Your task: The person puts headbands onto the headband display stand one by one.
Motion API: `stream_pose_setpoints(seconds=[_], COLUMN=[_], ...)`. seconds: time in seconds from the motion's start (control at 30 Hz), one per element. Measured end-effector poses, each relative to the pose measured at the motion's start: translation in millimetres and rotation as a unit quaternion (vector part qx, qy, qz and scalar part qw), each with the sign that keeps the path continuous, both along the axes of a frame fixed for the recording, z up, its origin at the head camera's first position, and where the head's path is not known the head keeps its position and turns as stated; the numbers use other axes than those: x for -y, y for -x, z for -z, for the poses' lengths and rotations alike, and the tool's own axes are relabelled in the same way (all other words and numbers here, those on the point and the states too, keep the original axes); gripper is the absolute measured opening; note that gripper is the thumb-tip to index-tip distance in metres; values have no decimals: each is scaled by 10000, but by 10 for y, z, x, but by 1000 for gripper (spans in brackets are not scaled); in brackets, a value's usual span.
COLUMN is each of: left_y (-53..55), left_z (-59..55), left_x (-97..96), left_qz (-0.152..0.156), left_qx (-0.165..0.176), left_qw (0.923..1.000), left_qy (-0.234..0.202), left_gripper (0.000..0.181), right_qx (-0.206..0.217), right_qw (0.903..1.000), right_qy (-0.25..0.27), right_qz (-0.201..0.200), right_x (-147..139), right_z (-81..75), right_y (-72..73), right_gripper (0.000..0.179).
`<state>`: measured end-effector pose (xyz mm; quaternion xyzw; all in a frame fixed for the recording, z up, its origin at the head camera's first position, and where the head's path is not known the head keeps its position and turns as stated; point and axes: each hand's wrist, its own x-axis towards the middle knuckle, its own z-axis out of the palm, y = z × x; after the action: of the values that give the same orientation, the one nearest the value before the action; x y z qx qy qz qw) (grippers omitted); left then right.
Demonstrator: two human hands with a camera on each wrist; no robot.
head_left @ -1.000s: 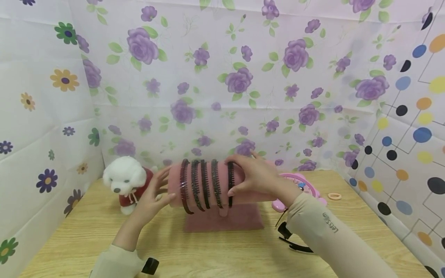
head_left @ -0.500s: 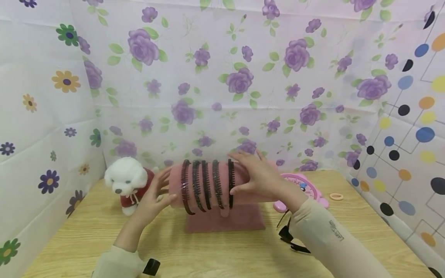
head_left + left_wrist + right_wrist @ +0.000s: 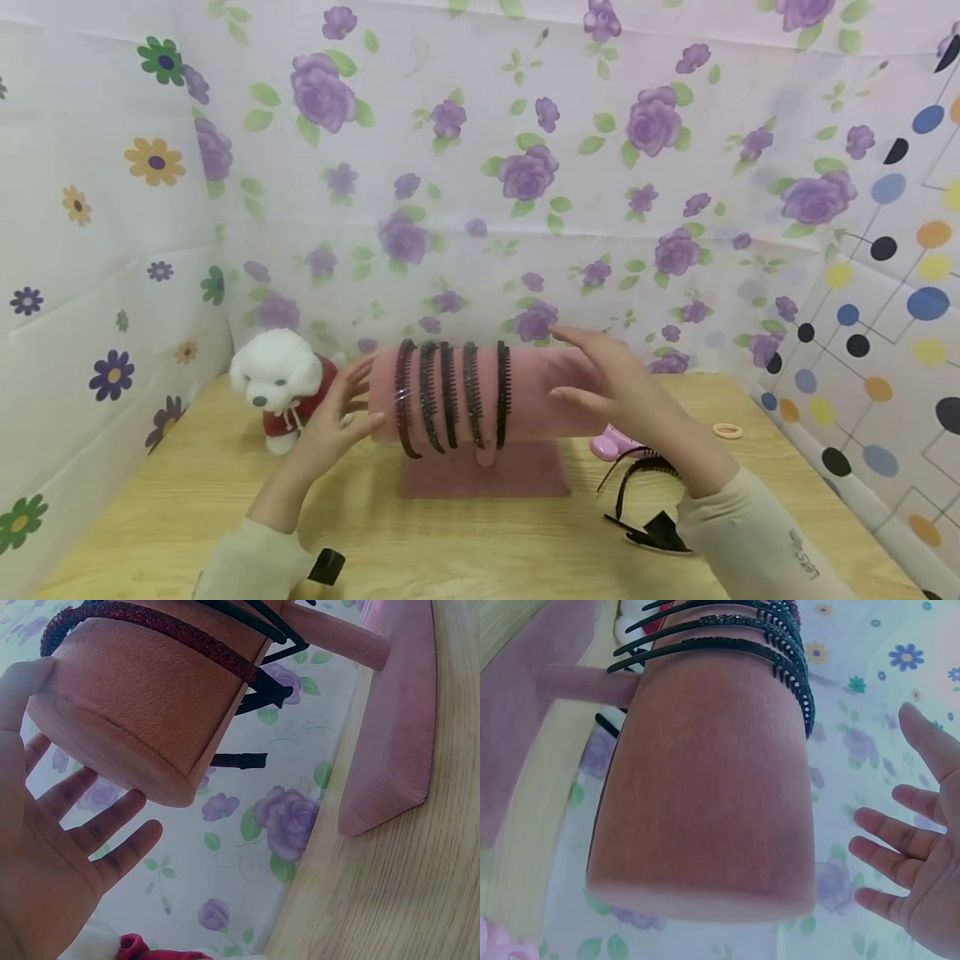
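Note:
A pink padded roll on a stand (image 3: 543,396) carries several dark headbands side by side. A glittery dark red headband (image 3: 405,408) sits nearest its left end, and a black toothed headband (image 3: 502,400) is the rightmost. At the left end, my left hand (image 3: 318,442) touches the roll with its thumb; the left wrist view shows the fingers spread about the end face. My right hand (image 3: 637,400) is by the right end, holding nothing; in the right wrist view, its spread fingers (image 3: 892,862) are apart from the roll.
Loose black headbands (image 3: 626,487) lie on the wooden table (image 3: 450,550) at right, one with a black bow. A pink clock (image 3: 607,444) is mostly hidden behind my right arm. A beige hair tie (image 3: 727,431) lies farther right. A white plush dog (image 3: 277,375) sits at left.
My right hand has left the rightmost black headband and moved right, toward the roll's right end. The left hand stays at the left end. The head view has shifted slightly.

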<state>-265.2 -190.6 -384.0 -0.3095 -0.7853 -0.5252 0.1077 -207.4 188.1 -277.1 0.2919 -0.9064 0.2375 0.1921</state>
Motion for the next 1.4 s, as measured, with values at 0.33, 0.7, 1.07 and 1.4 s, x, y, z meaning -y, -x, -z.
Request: stream_pose_setpoints(seconds=[0.33, 0.7, 1.07, 1.4], left_y=[12, -21, -26, -25], left_z=[-8, -21, -24, -29], left_x=[-14, 0, -12, -23], left_qz=[63, 12, 17, 16], left_qx=[-93, 79, 78, 77], left_qw=[9999, 10000, 10000, 10000], left_qy=[-10, -29, -17, -12], left_gripper=[75, 77, 76, 75], right_qx=[-591, -1015, -773, -483], right_qw=[9971, 9910, 9903, 9896], right_qy=[265, 393, 445, 593], right_qz=[395, 775, 1067, 1218], right_x=[-339, -695, -1027, -1254], right_z=[162, 447, 728, 939], right_y=[-194, -306, -329, -297], right_gripper=[64, 52, 40, 37])
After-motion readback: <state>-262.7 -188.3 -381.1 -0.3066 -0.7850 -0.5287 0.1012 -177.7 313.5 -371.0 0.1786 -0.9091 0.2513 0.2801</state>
